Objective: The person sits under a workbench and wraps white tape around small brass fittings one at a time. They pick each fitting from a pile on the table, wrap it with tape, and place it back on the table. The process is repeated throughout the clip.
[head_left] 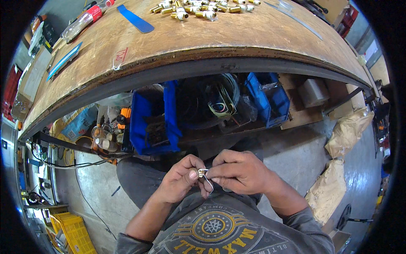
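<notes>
In front of my chest, both hands are close together above my lap. My left hand (181, 178) is closed, with its thumb and fingers pinching a small brass fitting (201, 173). A thin white strip (211, 186) lies against the fitting and hangs in a bent loop below it. My right hand (241, 171) is closed too, its thumb and fingertips pinching the strip just right of the fitting. On the wooden table (177, 40) beyond, a pile of brass fittings (206, 15) with white ends lies near the far edge.
A blue flat strip (134, 19) and a plastic bottle (86, 20) lie on the table's left. Beneath its front edge sit a blue bin (139, 122), another blue bin (268, 99) and coiled wire (228, 101). Brown paper sacks (325, 190) stand right; a yellow crate (74, 233) is lower left.
</notes>
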### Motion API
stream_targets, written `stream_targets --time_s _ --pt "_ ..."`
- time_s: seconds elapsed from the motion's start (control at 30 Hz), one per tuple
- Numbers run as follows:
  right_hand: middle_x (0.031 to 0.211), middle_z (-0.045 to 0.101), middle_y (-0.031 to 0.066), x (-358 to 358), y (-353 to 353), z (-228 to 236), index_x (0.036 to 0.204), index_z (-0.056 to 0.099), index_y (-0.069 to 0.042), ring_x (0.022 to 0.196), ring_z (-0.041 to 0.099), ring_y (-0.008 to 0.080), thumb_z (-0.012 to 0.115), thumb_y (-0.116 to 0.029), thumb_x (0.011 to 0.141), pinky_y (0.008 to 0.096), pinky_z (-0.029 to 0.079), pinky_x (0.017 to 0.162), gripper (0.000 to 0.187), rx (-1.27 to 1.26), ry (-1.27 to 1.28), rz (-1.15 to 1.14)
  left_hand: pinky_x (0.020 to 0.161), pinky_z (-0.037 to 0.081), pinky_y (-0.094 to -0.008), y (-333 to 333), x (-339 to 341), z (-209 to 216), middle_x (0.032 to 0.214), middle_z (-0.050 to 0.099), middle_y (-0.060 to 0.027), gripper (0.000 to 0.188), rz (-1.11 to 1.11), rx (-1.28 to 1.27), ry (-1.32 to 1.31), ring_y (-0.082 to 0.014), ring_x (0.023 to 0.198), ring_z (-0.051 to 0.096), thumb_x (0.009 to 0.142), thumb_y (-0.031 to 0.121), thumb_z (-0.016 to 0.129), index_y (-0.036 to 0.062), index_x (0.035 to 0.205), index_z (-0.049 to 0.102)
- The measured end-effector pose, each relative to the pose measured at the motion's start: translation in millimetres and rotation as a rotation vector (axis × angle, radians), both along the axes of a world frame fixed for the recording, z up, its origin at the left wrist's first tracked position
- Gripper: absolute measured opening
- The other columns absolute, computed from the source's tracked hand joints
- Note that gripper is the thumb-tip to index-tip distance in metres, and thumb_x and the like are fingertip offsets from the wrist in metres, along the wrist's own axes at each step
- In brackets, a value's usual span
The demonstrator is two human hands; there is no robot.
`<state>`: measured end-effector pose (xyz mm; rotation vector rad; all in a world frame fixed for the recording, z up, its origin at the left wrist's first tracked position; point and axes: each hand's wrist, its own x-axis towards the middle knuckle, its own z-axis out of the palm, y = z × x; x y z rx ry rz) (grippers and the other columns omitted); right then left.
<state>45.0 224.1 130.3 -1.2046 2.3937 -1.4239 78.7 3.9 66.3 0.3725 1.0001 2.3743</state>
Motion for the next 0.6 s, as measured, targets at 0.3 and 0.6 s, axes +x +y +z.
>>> stream_targets --time_s 0.3,0.6 --pt "0.094 0.062 0.0095 1.3 -3.2 1.2 0.095 0.071 -0.008 0.077 0.065 0.0256 0.072 -0.024 0.083 0.035 0.052 0.065 0.02 0.076 -0.052 -0.079 0.073 0.057 -0.0318 6.6 3.2 13.3 0.092 0.063 -0.0111 0.028 0.107 -0.225 0.079 -0.0179 0.082 0.066 0.099 0.026 0.055 0.001 0.109 0.045" --pt "0.108 0.058 0.0104 -2.1 0.8 6.0 0.093 0.072 -0.015 0.083 0.065 0.0287 0.068 -0.026 0.085 0.0381 0.054 0.071 0.014 0.073 -0.137 0.126 0.065 0.053 -0.029 -2.6 -5.9 -2.0 0.087 0.062 -0.0095 0.026 0.123 -0.232 0.114 -0.0144 0.073 0.062 0.101 0.027 0.051 0.0016 0.106 0.047"
